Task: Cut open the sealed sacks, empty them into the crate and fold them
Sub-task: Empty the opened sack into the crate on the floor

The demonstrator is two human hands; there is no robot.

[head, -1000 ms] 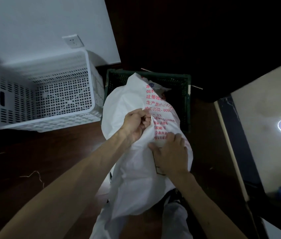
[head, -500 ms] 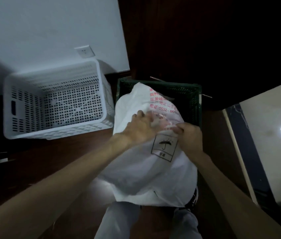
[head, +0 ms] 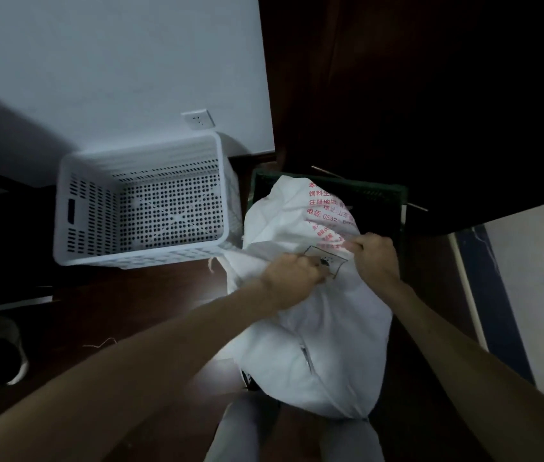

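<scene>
A white woven sack (head: 327,331) with red printed text lies tipped forward, its far end over the dark green crate (head: 394,195). My left hand (head: 292,278) grips a bunch of the sack's fabric near its printed umbrella mark. My right hand (head: 375,256) grips the fabric just to the right, fingers curled round a fold. The sack's near end bulges above my knees. What lies inside the green crate is hidden by the sack and the dark.
An empty white perforated crate (head: 73,208) stands left of the green one, against a white wall with a socket (head: 198,119). Dark wooden floor lies around. Shoes (head: 3,348) sit at the far left. A pale surface (head: 537,295) runs along the right.
Both hands have shifted their hold along the sack and now clench its fabric close together. The sack's near end has risen and bulged toward me. The view has tilted upward.
</scene>
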